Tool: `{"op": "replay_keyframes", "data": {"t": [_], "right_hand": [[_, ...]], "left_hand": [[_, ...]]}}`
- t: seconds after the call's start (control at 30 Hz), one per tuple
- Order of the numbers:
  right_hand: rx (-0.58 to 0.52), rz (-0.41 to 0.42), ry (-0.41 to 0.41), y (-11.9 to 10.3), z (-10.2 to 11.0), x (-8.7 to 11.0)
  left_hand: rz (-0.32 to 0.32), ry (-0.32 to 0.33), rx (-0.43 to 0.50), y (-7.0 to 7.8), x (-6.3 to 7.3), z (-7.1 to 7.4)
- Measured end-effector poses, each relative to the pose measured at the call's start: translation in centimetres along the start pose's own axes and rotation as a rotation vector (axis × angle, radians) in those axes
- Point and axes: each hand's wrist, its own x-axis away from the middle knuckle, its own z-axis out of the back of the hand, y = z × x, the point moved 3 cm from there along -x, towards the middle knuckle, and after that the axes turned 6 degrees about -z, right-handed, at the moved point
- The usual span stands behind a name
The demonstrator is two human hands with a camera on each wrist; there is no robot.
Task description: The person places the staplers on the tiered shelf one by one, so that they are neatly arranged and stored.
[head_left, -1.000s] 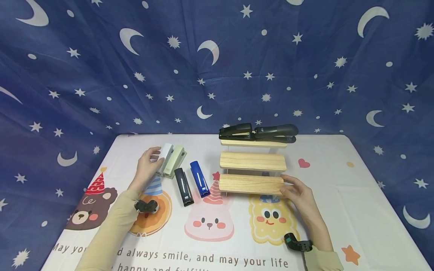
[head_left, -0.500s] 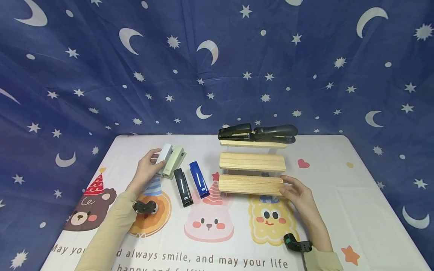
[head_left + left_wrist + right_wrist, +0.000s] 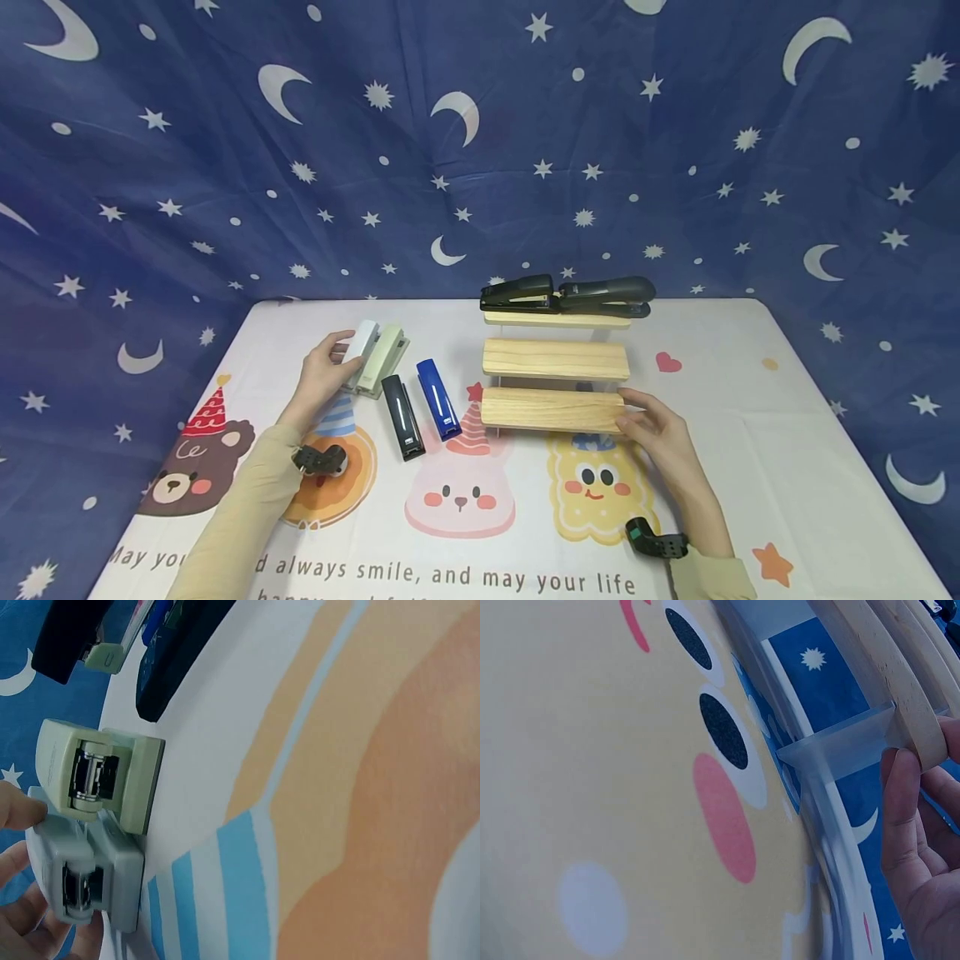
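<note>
At the left of the table, my left hand (image 3: 322,375) holds a pale grey-blue stapler (image 3: 365,342), thumb on one side and fingers on the other. In the left wrist view this stapler (image 3: 84,862) lies right against a pale green stapler (image 3: 101,776). Nearer the middle lie a black stapler (image 3: 402,417) and a blue stapler (image 3: 438,400), side by side. My right hand (image 3: 660,437) pinches the right end of the lowest wooden board (image 3: 551,408) of a three-step stand; the right wrist view shows thumb and fingers at the board's end (image 3: 922,742).
Two large black staplers, a left one (image 3: 517,293) and a right one (image 3: 607,293), lie on the top step. The middle board (image 3: 555,358) is bare wood. A printed white cloth (image 3: 720,367) covers the table, and a dark blue star-patterned curtain (image 3: 510,225) hangs behind.
My left thumb has moved in over the near side of the pale grey-blue stapler, and the fingers have closed around it. The right hand keeps its hold on the lowest board.
</note>
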Motion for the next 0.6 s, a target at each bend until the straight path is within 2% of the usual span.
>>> {"op": "replay_keyframes", "data": {"t": [0.3, 0.6], "right_hand": [[-0.001, -0.003, 0.003, -0.1, -0.1, 0.3], [-0.002, 0.019, -0.006, 0.1, 0.0, 0.0]], "left_hand": [[0.011, 0.028, 0.028, 0.0, 0.0, 0.4], [-0.061, 0.088, 0.011, 0.9, 0.1, 1.5]]}}
